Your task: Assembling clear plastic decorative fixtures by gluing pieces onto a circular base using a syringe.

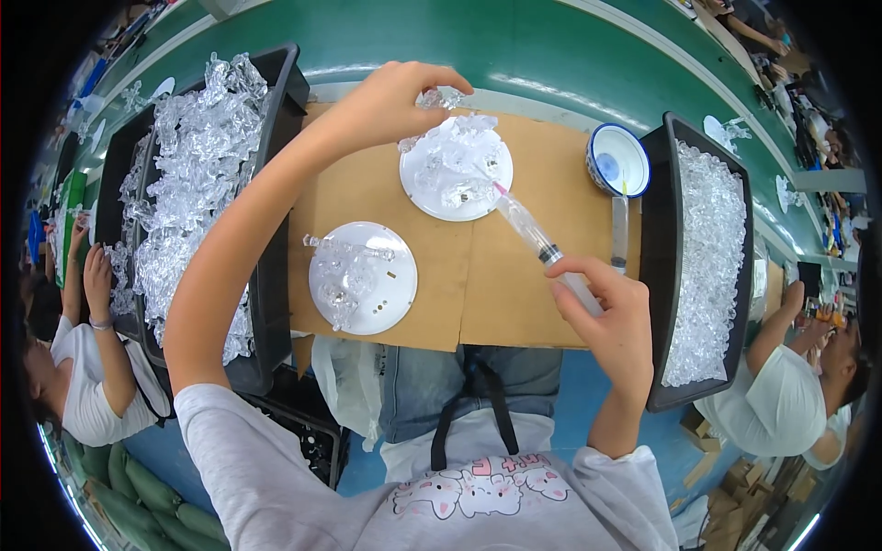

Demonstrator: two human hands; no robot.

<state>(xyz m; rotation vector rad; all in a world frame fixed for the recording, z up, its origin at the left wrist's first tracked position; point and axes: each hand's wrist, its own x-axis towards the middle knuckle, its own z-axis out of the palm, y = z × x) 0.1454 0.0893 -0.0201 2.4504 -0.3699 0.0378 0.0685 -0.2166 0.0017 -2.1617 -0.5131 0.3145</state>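
Right hand gripped clear syringe, fingers wrapped round barrel, tip angled up-left onto far white disc. Left hand pinched clear crystal piece at disc's far edge, above cluster of crystal pieces already seated there. Second white disc lay nearer, left, on cardboard sheet covering tabletop, few clear pieces on it. Blue-and-white bowl stood right of far disc. Black tray of crystal branches at left; black tray of small crystals at right.
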